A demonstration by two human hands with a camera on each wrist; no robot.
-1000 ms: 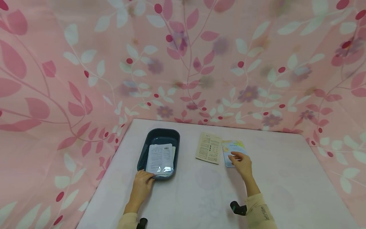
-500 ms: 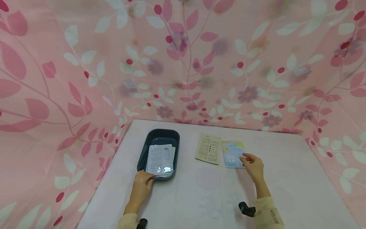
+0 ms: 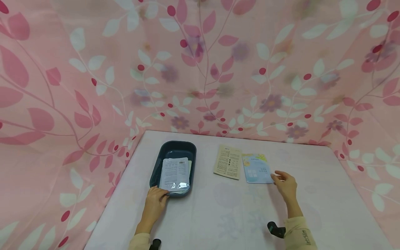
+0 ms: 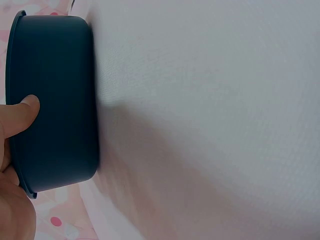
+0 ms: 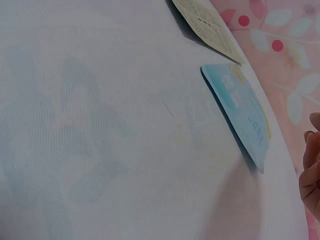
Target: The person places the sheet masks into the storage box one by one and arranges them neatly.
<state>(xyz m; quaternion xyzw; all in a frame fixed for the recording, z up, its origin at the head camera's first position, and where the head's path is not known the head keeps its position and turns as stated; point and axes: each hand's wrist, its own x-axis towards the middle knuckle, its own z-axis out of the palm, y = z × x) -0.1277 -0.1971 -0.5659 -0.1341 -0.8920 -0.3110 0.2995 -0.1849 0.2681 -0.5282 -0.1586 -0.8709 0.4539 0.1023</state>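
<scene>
My left hand grips the near-left rim of a dark teal rectangular tray. In the left wrist view the thumb presses the tray's outer wall, with the other fingers partly hidden behind the rim. Inside the tray lies a white printed packet over a pale one that shows only at its edge. My right hand is beside the lower right corner of a light blue packet, its fingers loosely bent and holding nothing. The right wrist view shows a gap between these fingers and the packet.
A cream printed packet lies left of the blue one on the white-covered table. Pink floral cloth hangs behind the table and along its sides. Dark wrist devices sit by both sleeves.
My right hand has drawn away to the right from over the blue packet, uncovering it. The left hand, the tray and the packets have stayed in place.
</scene>
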